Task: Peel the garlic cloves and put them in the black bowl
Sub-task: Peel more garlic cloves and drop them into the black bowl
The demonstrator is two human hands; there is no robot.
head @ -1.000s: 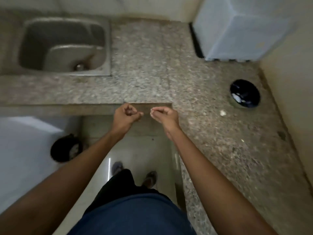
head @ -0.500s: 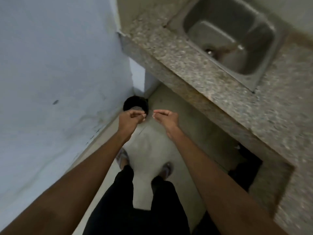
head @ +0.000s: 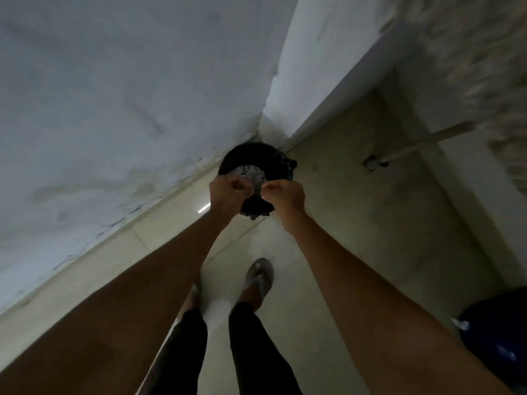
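Pale floor tiles [head: 328, 223] meet a white wall where a black bin [head: 256, 158] sits in the corner. Your left hand [head: 228, 195] curls closed above it; whether it holds the garlic clove is hidden. Your right hand [head: 285, 192] pinches something too small to identify.

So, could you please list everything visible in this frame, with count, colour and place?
bin: one, black, on the floor in the wall corner, pale scraps inside
wall: one, whitish, left
floor: one, pale tiles
countertop: one, speckled stone, blurred, top right
pipe: one, pale, under the counter
dark blue object: one, bottom right, unclear what it is
sandals: two, grey, on the feet
legs: two, black trousers
left hand: curled, over the bin
right hand: fingers pinched, contents too small to tell
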